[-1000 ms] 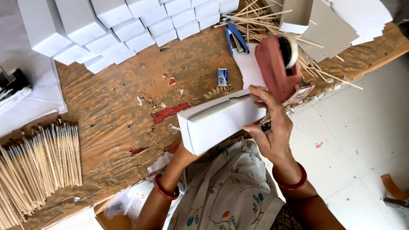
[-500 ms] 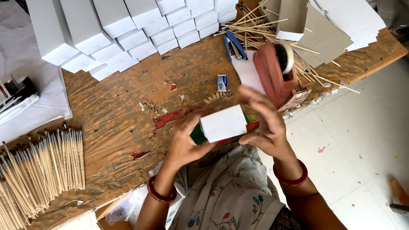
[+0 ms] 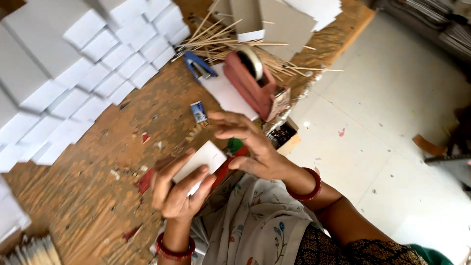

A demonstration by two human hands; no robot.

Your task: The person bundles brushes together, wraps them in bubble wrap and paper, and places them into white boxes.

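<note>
Left hand (image 3: 175, 189): gripping a small white box (image 3: 200, 162) by one end, fingers curled round it, box tilted up over the near edge of the worktop (image 3: 98, 147)
Right hand (image 3: 250, 145): open, fingers spread pretty wide, palm hovering just beside the far end of the box; can't really tell if it's touching it or not
Box: white cardboard, with something green and red peeking out right behind it, too hidden to say what
Wrists: red bangles on both
Tape dispenser (image 3: 255, 83): chunky red one, sitting on the worktop just beyond the right hand, roll of tape on top
Stapler (image 3: 200, 65): blue, lying next to the dispenser on the left
Sticks (image 3: 230, 41): messy pile of thin wooden ones behind the dispenser
Flat card sheets (image 3: 279, 22): greyish and white, stacked at the far edge
Finished boxes (image 3: 88, 54): loads of white ones, packed in rows across the far left of the worktop
Worktop surface: rough brown board, little red scraps scattered about
Floor (image 3: 392, 122): pale tiles off to the right
</note>
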